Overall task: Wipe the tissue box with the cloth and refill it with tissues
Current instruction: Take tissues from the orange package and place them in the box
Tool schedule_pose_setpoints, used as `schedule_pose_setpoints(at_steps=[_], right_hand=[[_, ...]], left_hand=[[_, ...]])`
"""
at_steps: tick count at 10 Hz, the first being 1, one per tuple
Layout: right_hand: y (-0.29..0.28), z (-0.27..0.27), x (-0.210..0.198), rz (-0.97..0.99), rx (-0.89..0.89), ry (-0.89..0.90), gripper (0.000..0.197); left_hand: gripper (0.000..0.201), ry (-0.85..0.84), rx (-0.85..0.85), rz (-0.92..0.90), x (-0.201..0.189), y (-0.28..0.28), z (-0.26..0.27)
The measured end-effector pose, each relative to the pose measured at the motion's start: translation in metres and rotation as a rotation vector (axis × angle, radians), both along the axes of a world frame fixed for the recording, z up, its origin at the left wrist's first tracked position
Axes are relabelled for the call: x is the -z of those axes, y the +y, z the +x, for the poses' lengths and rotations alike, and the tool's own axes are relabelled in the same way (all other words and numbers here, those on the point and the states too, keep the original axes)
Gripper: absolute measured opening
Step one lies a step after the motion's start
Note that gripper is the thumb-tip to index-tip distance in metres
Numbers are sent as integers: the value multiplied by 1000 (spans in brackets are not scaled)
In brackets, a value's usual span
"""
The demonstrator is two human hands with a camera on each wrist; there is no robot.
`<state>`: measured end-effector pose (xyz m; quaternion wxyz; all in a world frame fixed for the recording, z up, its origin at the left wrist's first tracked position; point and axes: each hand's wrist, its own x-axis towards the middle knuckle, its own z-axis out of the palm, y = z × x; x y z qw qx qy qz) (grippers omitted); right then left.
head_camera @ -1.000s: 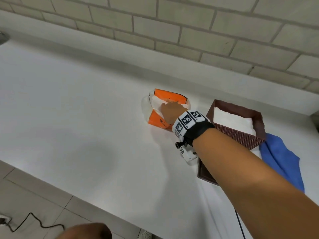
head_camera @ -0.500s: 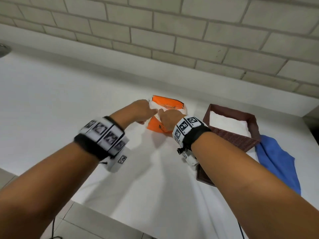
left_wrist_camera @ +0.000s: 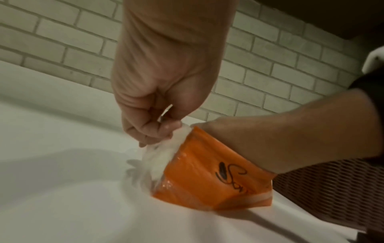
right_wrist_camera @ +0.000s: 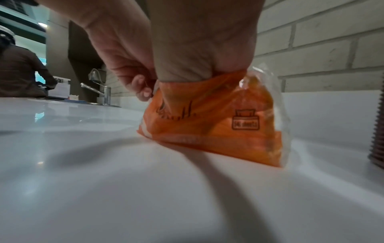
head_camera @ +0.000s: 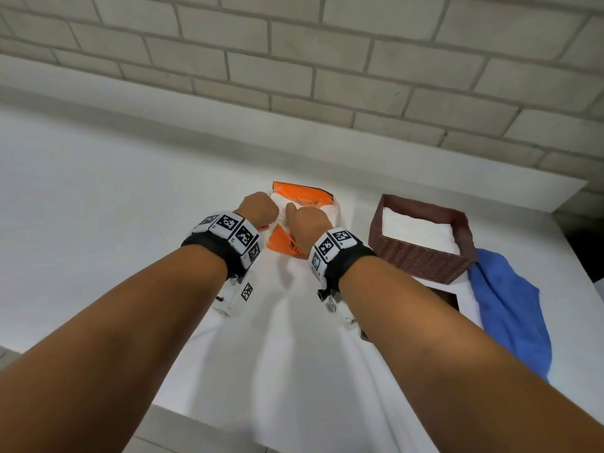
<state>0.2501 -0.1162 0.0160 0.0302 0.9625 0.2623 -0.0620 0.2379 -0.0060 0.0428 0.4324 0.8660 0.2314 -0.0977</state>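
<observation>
An orange plastic tissue pack stands tilted on the white counter, left of the brown ribbed tissue box, which holds white tissues. My left hand pinches the pack's clear plastic end between thumb and fingers. My right hand grips the pack's top, fingers tucked into the orange wrapper; they are hidden there. The blue cloth lies crumpled to the right of the box, untouched.
A flat brown lid lies in front of the box, partly under my right forearm. A brick wall rises behind the counter. Far left in the right wrist view are a tap and a person. The counter's front edge is near my elbows.
My left hand came up from below the counter edge and took hold of the pack's left end. My right hand stayed on the pack, which now stands more upright.
</observation>
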Motion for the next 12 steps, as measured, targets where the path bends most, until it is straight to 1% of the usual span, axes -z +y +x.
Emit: schedule_pose_setpoints(at_steps=[1,2,3,4,5,6,7,8,9,10,11,12], right_hand=[[-5,4,-3,113,43,-36,38],[-9,11,-6,274,117,-56,33],[-13,13,-9,453,185,-46,38],[-17,8,-14,659,260,-19,46],[-24,4,-24,878,326,47,47],[-32,4,-32,1078,380,74,46],[-38,3,-41,1232,411,26,47],[-43,1,-53,1355,412,-61,46],[-51,-3,-67,1399,397,-153,45],[-64,-6,-77,1366,370,-237,44],[-82,-9,-82,1197,294,-366,48],[-106,-16,-83,855,178,-533,51]], left_hand=[[32,27,144,138,-1,-1,-6],[18,22,28,110,9,2,-3],[19,-58,-30,61,17,9,1],[37,-102,-55,89,20,6,2],[40,-104,0,155,18,8,1],[35,-73,28,253,12,8,-2],[23,-87,2,362,-1,2,-3],[37,-280,-49,294,-28,-10,-3],[54,-394,-59,-118,-61,-30,1],[73,-209,44,-801,-87,-53,2],[84,-73,172,-1164,-100,-72,3],[82,-45,222,-1267,-109,-91,0]])
